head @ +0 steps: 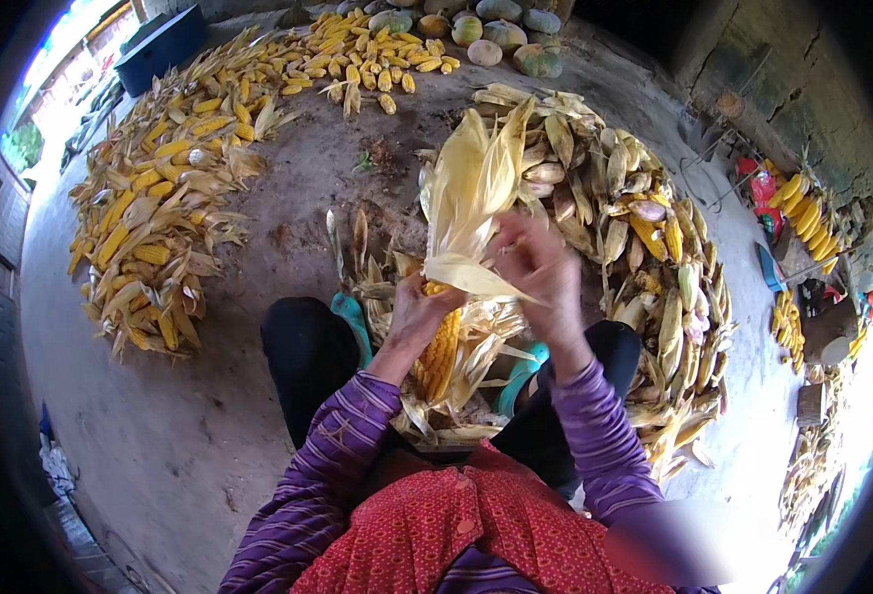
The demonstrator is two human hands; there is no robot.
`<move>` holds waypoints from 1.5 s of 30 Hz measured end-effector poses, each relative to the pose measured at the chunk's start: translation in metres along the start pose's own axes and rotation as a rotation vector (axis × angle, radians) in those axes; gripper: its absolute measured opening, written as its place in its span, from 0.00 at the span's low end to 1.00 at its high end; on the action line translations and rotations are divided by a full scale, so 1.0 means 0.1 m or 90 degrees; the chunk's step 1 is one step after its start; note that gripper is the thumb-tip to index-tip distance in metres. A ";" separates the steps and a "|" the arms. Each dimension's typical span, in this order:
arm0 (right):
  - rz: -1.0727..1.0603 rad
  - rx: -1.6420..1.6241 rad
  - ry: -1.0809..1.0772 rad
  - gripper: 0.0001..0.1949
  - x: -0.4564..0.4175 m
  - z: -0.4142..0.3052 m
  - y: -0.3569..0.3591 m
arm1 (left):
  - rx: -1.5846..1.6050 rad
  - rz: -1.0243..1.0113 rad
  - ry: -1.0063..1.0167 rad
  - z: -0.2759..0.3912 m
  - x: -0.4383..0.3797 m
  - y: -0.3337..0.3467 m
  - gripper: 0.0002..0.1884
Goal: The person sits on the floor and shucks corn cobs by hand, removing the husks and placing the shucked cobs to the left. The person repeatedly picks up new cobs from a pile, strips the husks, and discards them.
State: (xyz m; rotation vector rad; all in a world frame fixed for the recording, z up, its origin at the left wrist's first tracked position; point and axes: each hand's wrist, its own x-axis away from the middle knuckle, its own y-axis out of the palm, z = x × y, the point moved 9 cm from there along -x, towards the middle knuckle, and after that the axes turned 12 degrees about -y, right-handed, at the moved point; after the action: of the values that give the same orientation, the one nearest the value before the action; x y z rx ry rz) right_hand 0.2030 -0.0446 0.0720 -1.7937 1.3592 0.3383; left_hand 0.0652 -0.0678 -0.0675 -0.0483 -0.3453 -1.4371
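Between my knees, my left hand (423, 308) grips several yellow corn ears (438, 356), which hang below it with their husks drawn upward. Above that hand, broad pale corn husks (460, 178) fan out. My right hand (536, 271), blurred by motion, is beside these husks with its fingers bent. A loose husk strip (473, 276) crosses from the left hand to just below the right. Whether the right fingers pinch any husk is unclear. Under the ears, loose husks (481, 349) cover the floor between my teal shoes (353, 323).
Unhusked corn (674, 312) is heaped close on my right. A pile of ears with husks attached (146, 223) curves along the left, towards bare ears (377, 56) at the back. Pumpkins (507, 36) stand beyond, a blue bin (160, 48) at far left. Bundled corn (808, 211) hangs at right.
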 end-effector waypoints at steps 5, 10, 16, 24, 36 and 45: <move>-0.198 -0.021 -0.042 0.10 0.24 -0.16 0.62 | -0.170 0.093 0.222 -0.03 0.03 -0.13 0.12; -0.166 -0.094 -0.105 0.10 0.17 -0.13 0.66 | -0.299 0.079 0.217 -0.02 0.03 -0.04 0.15; -0.223 -0.121 -0.148 0.13 0.15 -0.25 0.61 | 0.027 -0.023 0.099 -0.06 0.01 -0.15 0.19; 0.174 -0.668 0.417 0.07 0.37 0.48 0.52 | 0.236 -0.132 -0.188 -0.20 0.16 0.12 0.19; -0.012 -0.314 0.315 0.48 0.46 0.70 0.09 | 0.307 -0.341 -0.136 -0.04 0.18 0.21 0.27; -0.015 -0.574 0.290 0.32 0.04 0.11 0.48 | 0.239 -0.351 -0.231 -0.36 0.18 0.32 0.35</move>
State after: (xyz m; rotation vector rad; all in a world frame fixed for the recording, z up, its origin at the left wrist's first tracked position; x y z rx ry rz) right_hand 0.1645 -0.0417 0.0410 -2.7512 1.6316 0.6256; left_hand 0.1057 -0.0888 -0.0920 0.1007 -0.9792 -1.8848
